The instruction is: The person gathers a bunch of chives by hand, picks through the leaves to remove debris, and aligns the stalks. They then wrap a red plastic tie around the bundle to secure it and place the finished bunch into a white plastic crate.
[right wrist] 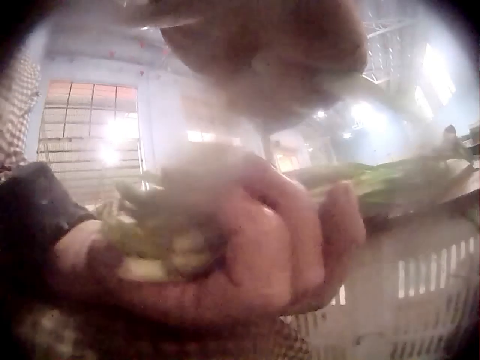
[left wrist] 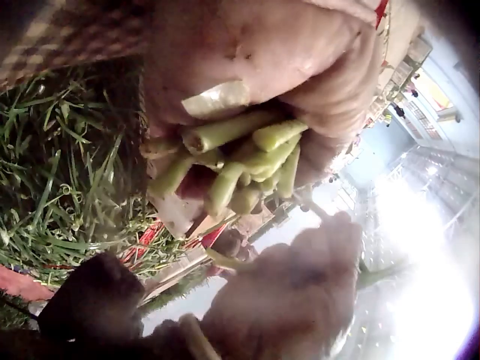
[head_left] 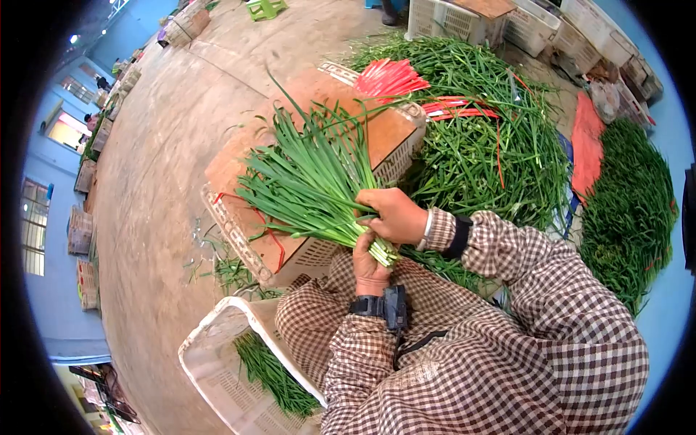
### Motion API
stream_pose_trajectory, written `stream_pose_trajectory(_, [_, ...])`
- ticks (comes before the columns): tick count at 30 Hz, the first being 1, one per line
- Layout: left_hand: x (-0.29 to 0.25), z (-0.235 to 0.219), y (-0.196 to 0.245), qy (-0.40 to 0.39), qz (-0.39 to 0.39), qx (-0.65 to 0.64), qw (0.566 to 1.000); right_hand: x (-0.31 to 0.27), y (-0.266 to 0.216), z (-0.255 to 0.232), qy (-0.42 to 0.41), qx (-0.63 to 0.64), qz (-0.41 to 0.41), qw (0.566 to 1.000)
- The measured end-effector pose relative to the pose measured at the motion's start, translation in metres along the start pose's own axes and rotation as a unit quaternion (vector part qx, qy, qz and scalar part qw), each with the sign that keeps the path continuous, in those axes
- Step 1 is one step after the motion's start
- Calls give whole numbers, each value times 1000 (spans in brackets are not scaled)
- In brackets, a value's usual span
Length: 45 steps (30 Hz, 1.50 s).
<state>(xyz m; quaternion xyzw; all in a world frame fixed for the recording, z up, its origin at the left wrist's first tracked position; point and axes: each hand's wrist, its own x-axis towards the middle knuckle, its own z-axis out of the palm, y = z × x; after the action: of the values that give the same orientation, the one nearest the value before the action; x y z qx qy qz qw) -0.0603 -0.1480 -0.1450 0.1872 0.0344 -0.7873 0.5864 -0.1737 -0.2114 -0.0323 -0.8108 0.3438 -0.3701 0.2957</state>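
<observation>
A fanned bunch of green chives (head_left: 312, 174) lies over a crate top, its pale stem ends toward the body. My left hand (head_left: 371, 267) grips it from below near those ends, and the cut stems (left wrist: 244, 161) poke out of the curled fingers in the left wrist view. Just above, my right hand (head_left: 395, 215) has its fingers curled close against the bunch. The left wrist view shows a single chive stalk (left wrist: 225, 260) held in the right hand, its pale end sticking out. In the right wrist view the near hand (right wrist: 255, 247) wraps the stems, partly blurred.
The board-topped crate (head_left: 304, 87) carries red strips (head_left: 391, 78) and a red tie (head_left: 279, 250). A large heap of loose chives (head_left: 493, 152) lies to the right, with another pile (head_left: 627, 210) beyond. At the lower left a white crate (head_left: 210, 362) holds more greens.
</observation>
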Motion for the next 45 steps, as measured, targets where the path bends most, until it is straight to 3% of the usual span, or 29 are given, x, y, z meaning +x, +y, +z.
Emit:
stream_pose_trajectory(2, [-2,11,-1,29,6,10,1000,1,-9,-14,21,58,30,998])
stream_pose_trajectory(3, [-1,11,0,-37,-7,-12,999,7,-11,-30,14,163,100,981])
stream_pose_trajectory(4, [1,12,0,-102,-21,-34,994,14,-10,-43,78,285,144,944])
stream_pose_trajectory(5, [-4,24,-1,-62,-14,-31,998,21,-11,-61,146,337,183,912])
stream_pose_trajectory(7, [-6,27,1,-68,-16,-39,997,26,10,-93,206,421,197,861])
stream_pose_trajectory(10, [-6,27,2,-81,-24,-49,995,16,45,-119,241,456,259,817])
stream_pose_trajectory(14, [-6,28,2,-106,-23,-44,993,-8,65,-118,268,499,306,765])
stream_pose_trajectory(18, [-7,27,2,-114,-28,-45,992,-13,77,-120,275,386,313,823])
stream_pose_trajectory(19, [-7,28,2,-116,-29,-43,992,-6,82,-119,278,382,262,842])
stream_pose_trajectory(21, [-8,29,2,-110,-29,-39,993,8,92,-123,268,363,268,851])
stream_pose_trajectory(23, [-9,28,3,-103,-32,-32,994,35,94,-119,242,337,307,856])
stream_pose_trajectory(27, [-10,27,1,-79,-22,-8,997,100,143,-95,146,221,315,911])
stream_pose_trajectory(29, [-10,28,1,-68,-27,-12,997,129,162,-77,23,31,287,957])
stream_pose_trajectory(30, [-11,30,0,-54,-23,0,998,135,170,-65,10,32,281,959])
stream_pose_trajectory(31, [-11,30,0,-47,-14,17,999,138,170,-56,36,-114,183,976])
stream_pose_trajectory(32, [-13,33,-1,-16,4,53,998,141,171,-48,65,-254,77,962])
stream_pose_trajectory(33, [-14,32,-1,-9,1,59,998,148,169,-51,-18,-294,186,937])
stream_pose_trajectory(36, [-13,32,-1,6,4,60,998,150,169,-50,-52,-342,220,912])
stream_pose_trajectory(38, [-15,36,-2,7,16,48,999,148,188,-59,-40,-339,164,926])
stream_pose_trajectory(41, [-18,34,0,8,25,67,997,145,212,-107,44,-317,137,937])
stream_pose_trajectory(42, [-17,31,1,6,24,98,995,138,198,-135,86,-317,194,924])
stream_pose_trajectory(43, [-20,35,0,39,43,126,990,133,193,-159,181,-251,241,920])
stream_pose_trajectory(44, [-21,36,0,39,46,124,991,124,185,-189,213,-232,255,914])
stream_pose_trajectory(45, [-21,36,0,65,68,166,982,114,200,-220,302,-317,185,879])
